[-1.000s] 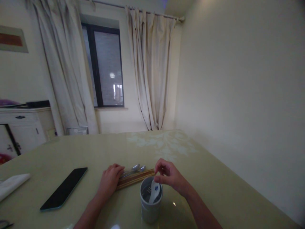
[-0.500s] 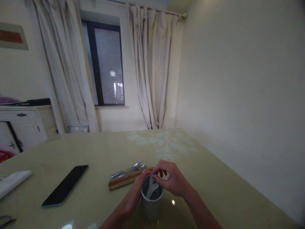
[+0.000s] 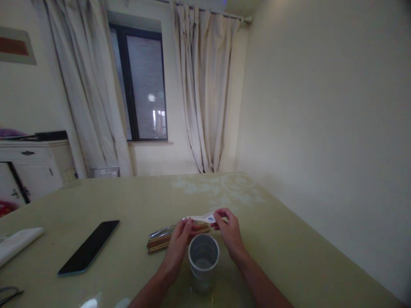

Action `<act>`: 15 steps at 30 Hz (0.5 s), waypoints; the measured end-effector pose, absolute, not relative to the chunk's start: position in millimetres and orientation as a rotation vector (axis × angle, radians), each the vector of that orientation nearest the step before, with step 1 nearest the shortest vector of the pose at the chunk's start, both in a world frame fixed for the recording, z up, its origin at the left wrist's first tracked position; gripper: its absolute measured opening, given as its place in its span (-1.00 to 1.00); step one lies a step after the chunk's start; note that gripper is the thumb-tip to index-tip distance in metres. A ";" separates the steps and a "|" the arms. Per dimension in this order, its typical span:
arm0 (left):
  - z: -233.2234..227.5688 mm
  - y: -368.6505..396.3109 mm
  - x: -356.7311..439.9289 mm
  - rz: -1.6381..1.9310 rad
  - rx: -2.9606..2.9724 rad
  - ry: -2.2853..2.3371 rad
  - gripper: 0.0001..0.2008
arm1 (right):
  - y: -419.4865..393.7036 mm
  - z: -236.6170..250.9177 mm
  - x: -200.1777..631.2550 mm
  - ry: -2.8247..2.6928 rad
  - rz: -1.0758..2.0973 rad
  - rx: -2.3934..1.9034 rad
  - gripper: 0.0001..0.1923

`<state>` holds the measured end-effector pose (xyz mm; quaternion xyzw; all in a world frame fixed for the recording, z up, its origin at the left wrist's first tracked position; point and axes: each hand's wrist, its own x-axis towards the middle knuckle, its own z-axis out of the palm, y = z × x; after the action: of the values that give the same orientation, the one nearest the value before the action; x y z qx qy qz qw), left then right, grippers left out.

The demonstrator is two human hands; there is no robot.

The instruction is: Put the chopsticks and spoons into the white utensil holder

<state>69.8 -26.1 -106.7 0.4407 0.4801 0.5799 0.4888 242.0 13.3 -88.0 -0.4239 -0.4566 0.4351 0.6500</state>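
A white soup spoon (image 3: 203,218) with a blue mark lies level in the air beyond the cup. My right hand (image 3: 228,229) pinches its wider right end. At the other end, my left hand (image 3: 178,240) has its thumb and fingers closed on the slim handle. Below and between my wrists stands a grey cup (image 3: 204,266), upright, its inside showing no utensils. Just behind my left hand lies a bundle of wooden chopsticks (image 3: 158,244), partly covered by it. Metal spoons (image 3: 160,231) rest along the bundle's far side, their bowls mostly hidden.
A black phone (image 3: 90,248) lies on the glossy table (image 3: 128,201) to the left. Past it are a white object (image 3: 21,244) and a dark thin item (image 3: 9,294) at the edge. A wall (image 3: 321,128) runs along the table's right side.
The white spoon has come out of the cup, lifted up and away by my right hand. My left hand has left the cup's rim and moved onto the spoon's handle.
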 end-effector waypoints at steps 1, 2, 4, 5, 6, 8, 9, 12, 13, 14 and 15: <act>-107.4 -23.9 66.0 1.453 1.170 1.297 -0.30 | 10.7 -90.2 235.9 -1.051 1.011 -0.951 -0.52; -107.1 -22.9 61.2 1.482 1.319 1.422 -0.38 | 7.9 -91.1 230.9 -1.065 1.027 -0.936 -0.53; -103.7 -23.9 49.3 1.484 1.742 1.615 -0.57 | 2.8 -90.3 224.5 -1.088 1.049 -0.906 -0.55; -101.1 -25.2 42.5 1.448 1.976 1.687 -0.66 | 0.8 -89.0 223.0 -1.095 1.059 -0.895 -0.56; -98.5 -26.6 35.8 1.391 2.188 1.752 -0.72 | -0.6 -87.4 222.3 -1.099 1.066 -0.889 -0.57; -94.4 -28.5 23.3 1.248 2.491 1.854 -0.72 | -2.4 -84.7 222.5 -1.106 1.084 -0.885 -0.58; -93.7 -28.8 18.3 1.174 2.584 1.889 -0.69 | -3.0 -83.7 222.9 -1.108 1.093 -0.885 -0.59; -96.9 -27.7 10.3 0.979 2.833 1.722 -0.61 | -4.6 -83.6 223.3 -1.123 1.128 -0.875 -0.60; -99.3 -27.0 9.9 0.939 2.904 1.608 -0.61 | -5.1 -84.3 223.1 -1.131 1.143 -0.867 -0.61; -101.6 -26.0 10.0 0.917 2.957 1.502 -0.62 | -5.6 -85.3 222.8 -1.140 1.156 -0.862 -0.63; -103.7 -24.9 10.3 0.909 2.994 1.417 -0.63 | -5.8 -86.5 222.4 -1.147 1.167 -0.860 -0.64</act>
<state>10.3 -24.9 -103.7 0.8623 0.4080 0.2619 -0.1463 222.4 -5.8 -86.5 -0.3712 -0.4952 0.5040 0.6025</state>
